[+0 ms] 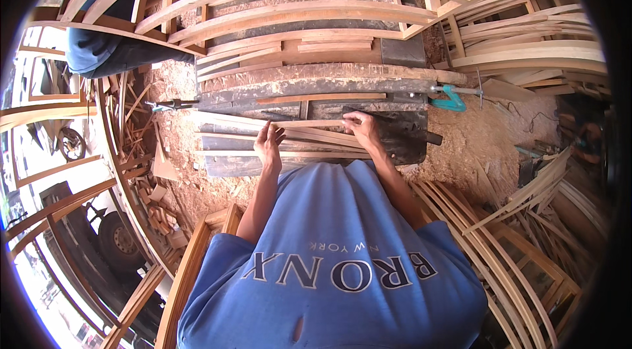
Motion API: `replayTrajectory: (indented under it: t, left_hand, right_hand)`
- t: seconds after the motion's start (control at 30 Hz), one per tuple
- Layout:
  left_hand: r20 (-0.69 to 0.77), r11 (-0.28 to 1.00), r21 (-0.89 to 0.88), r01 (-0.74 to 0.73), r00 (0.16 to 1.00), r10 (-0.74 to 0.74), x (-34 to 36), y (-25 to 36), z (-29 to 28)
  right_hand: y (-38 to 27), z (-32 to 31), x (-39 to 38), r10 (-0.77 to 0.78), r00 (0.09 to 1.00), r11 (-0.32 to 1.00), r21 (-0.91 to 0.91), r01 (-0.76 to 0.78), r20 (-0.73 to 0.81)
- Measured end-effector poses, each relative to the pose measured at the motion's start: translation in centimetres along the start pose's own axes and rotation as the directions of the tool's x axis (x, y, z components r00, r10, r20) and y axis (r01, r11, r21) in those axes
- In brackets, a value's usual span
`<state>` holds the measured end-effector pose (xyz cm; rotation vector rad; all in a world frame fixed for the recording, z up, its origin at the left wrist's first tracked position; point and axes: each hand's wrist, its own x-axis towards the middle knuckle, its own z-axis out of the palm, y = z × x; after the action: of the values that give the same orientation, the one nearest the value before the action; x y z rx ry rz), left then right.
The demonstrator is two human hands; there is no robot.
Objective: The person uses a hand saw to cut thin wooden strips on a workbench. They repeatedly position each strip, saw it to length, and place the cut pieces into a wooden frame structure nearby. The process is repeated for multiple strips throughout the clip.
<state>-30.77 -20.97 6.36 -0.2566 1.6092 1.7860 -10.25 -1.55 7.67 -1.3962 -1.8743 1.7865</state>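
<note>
A pale, thin wooden strip (309, 124) spans the gap between my two hands over a worn, dark-stained workbench (408, 155). My left hand (268, 144) pinches it at the left, thumb and forefinger closed, the other fingers loosely curled. My right hand (362, 130) grips its right part with bent fingers. More light strips (230, 153) lie beneath and beside it, fanning out toward the left. Just beyond, a darker narrow strip (321, 97) rests crosswise along a thicker, stained curved board (329, 71).
Curved timber frames (296, 10) arch across the back. A teal clamp (447, 100) and a dark clamp (172, 104) sit at the bench ends. A co-worker's blue-clad body (92, 53) is upper left. Timber bundles (480, 250), sawdust, offcuts (158, 198) and a large vehicle wheel (118, 240) surround me.
</note>
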Motion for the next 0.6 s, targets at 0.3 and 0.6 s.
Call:
replayTrajectory:
  t: [0.3,0.6]
  left_hand:
    - [-0.066,0.997,0.067,0.023,0.998,-0.019,-0.1,-0.8,-0.6]
    - [0.073,0.962,0.268,-0.041,0.997,0.022,-1.1,-1.2,-1.3]
  right_hand:
    - [2.7,-0.2,0.4,-0.033,0.999,0.998,0.058,0.031,0.033]
    - [1.6,-0.7,-5.9,-0.072,0.997,0.95,-0.305,0.061,-0.023]
